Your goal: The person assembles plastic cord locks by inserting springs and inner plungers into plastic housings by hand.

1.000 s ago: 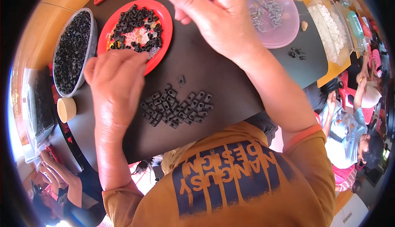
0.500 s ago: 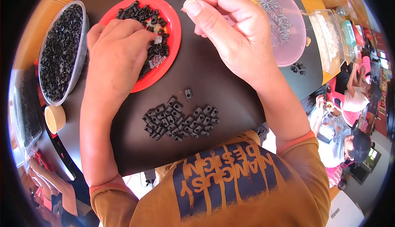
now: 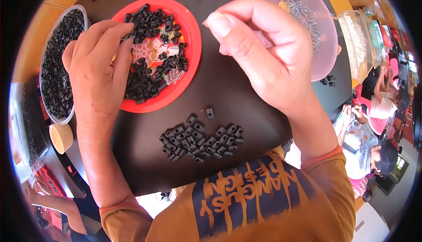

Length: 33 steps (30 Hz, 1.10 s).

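Note:
My left hand (image 3: 99, 62) is over the left side of a red round plate (image 3: 192, 59), its thumb and forefinger closing on a small black plastic part (image 3: 128, 36). Many like it lie on the plate's printed bottom, with a few metal springs (image 3: 175, 76) by its right rim. To the right, my right hand (image 3: 268, 48) is raised above the dark table, thumb pressed to the curled fingers. A tiny tip shows at that pinch, too small to name. Nearer me, a cluster of black plastic parts (image 3: 198, 139) lies on the table, one apart from the others.
An oval clear tub of black parts (image 3: 61, 66) stands at the left, near a beige cup (image 3: 61, 138). Behind my right hand is a pink bowl (image 3: 327, 44) holding springs. A clear box of white pieces (image 3: 355, 40) sits farther right. Other people (image 3: 373, 154) sit beyond.
My left hand has moved left across the plate, away from the springs and a pale bit by its fingertips, uncovering the plate's middle. My right hand keeps its pinch; the whole view has shifted slightly.

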Each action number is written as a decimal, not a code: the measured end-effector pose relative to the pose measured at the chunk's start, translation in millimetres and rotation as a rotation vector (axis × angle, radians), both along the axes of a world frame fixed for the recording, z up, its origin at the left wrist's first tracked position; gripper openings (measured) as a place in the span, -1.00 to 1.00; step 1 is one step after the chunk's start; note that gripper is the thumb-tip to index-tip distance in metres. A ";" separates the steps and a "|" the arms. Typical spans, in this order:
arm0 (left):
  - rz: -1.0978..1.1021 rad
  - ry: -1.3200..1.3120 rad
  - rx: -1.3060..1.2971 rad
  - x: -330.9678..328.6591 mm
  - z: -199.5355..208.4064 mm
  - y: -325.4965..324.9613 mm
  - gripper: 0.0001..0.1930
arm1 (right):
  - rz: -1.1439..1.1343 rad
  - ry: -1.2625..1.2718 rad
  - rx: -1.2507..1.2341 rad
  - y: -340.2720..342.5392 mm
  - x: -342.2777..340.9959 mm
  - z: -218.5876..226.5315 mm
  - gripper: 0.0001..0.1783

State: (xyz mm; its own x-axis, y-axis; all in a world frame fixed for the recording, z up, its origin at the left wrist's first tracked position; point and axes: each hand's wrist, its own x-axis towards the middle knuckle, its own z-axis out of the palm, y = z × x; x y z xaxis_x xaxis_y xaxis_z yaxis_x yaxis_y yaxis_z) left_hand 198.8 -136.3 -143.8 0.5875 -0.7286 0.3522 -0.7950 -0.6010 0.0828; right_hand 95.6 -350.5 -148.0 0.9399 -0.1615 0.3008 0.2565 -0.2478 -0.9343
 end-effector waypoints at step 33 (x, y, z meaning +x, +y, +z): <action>-0.017 0.278 -0.236 23.6 -7.5 -15.7 -0.84 | 0.089 -0.042 -0.242 14.5 3.6 -15.9 -0.81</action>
State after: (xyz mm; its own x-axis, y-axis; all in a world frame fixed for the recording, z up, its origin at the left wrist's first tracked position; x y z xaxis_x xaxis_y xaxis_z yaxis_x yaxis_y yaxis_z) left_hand 222.4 -152.1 -151.3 0.6730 -0.6566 0.3405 -0.7322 -0.5266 0.4319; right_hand 99.2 -336.0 -163.9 0.9330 0.0027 0.3599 0.3247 -0.4378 -0.8384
